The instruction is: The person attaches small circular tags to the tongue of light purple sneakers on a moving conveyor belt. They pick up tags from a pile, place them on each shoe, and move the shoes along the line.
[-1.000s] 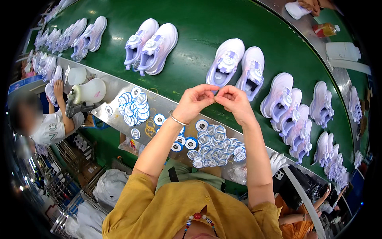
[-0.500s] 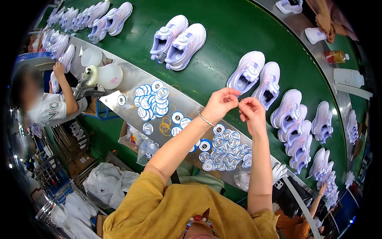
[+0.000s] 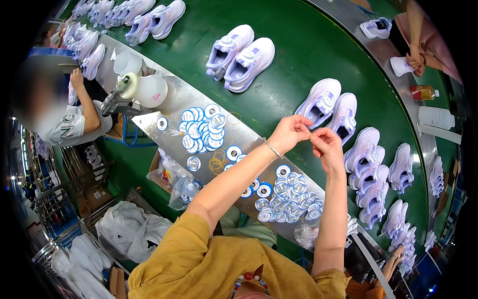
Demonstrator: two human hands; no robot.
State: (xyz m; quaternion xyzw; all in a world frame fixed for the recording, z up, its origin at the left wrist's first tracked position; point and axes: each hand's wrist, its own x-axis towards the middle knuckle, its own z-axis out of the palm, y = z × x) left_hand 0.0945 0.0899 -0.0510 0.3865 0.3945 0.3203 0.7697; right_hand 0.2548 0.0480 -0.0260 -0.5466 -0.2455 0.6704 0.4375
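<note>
Left hand (image 3: 289, 133) and right hand (image 3: 326, 148): raised together, fingertips pinching something small between them, too small to identify, above the pair of shoes (image 3: 331, 107). Round discs (image 3: 289, 197): heaped on the metal surface (image 3: 174, 99) at 6 o'clock of the hands. Handling: best kept taut, worked close over the shoes.

Pair of pale lilac sneakers (image 3: 331, 108) on green conveyor belt (image 3: 294, 65), side by side, toes toward person, white round dial on each tongue. Both hands raised just in front of pair, fingertips pinched together over something small, possibly thin lace or band; too small to tell.
</note>
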